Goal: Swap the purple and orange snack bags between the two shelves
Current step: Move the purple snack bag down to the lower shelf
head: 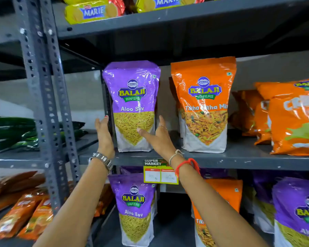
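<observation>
Purple plastic shines between two hands: the purple bag (132,106) stands up straight on the upper shelf (239,157), and it says Aloo Sev. The left hand (103,134) lies flat on the bag's left side, fingers pointing up. A watch (103,160) sits on that wrist. The right hand (158,138) presses the bag's right side, with its thumb across the front near the bottom. So both hands squeeze the one bag from two sides, and the bag's bottom rests on the shelf. The right wrist has a red string (187,165) and a pale string.

Just left of the grip is a grey post (43,97) with holes. Past the post lie green packs (12,132), and lower down are brown and orange packs (23,216).

Below the grip, a yellow price tag (161,172) hangs on the shelf edge. Under that, on the lower shelf, stands a second purple bag (135,211).

Just right of the grip stands the orange bag (204,104), upright on the same upper shelf, near the purple bag but not touching it. Below it, behind the right arm, another orange bag (227,196) stands on the lower shelf. Far right of the grip are puffy orange packs (292,118) above and more purple bags (296,211) below.

High above the grip lie yellow Marie biscuits (93,12).
</observation>
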### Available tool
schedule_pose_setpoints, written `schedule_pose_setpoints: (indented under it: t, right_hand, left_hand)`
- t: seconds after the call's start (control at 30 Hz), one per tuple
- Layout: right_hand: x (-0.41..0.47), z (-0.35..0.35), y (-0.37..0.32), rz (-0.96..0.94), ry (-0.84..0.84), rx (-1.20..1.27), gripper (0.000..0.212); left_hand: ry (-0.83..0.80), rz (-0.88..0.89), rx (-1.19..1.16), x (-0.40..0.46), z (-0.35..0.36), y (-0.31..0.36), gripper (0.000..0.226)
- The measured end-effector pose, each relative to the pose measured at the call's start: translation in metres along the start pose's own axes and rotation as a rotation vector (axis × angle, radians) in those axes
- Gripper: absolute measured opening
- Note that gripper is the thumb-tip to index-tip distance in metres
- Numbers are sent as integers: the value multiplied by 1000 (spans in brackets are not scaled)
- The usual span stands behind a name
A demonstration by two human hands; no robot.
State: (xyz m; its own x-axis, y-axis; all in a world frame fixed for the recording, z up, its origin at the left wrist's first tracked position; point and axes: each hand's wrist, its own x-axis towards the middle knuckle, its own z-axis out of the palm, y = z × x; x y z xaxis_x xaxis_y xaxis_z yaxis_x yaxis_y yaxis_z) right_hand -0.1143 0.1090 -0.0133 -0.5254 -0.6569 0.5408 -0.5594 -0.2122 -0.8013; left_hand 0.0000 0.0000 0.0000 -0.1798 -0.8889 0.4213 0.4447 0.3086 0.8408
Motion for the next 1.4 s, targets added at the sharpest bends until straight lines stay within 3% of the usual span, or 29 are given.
schedule_pose_setpoints:
  t: [0.1,0.23,0.37,0.6,0.87,1.03,1.17,1.4]
  right_hand:
    - [12,9,-2,75,-32,105,90]
    - [24,21,7,103,-36,55,88]
    - [23,20,5,89,-3,33,78]
    - [-9,24,-7,-18,45,143,80]
    - [-85,31,-18,-68,-28,287,84]
    - [-149,40,33,73,-148,369,74]
    - [-192,45,91,220,-222,390,76]
    - [-239,36,192,406,-383,344,80]
  left_hand:
    - [-56,-166,-114,8,3,-1,34]
    - [-254,-259,-136,5,13,-1,47]
    - [-254,-308,-226,-4,17,3,33]
    - [-194,-197,-208,-31,-3,17,30]
    - [-234,-82,-217,-107,-57,33,31]
    - [-229,-14,-58,-166,-108,-12,72]
    - [-239,-26,75,-213,-134,-74,69]
    - [-154,-235,206,-266,-151,-180,71]
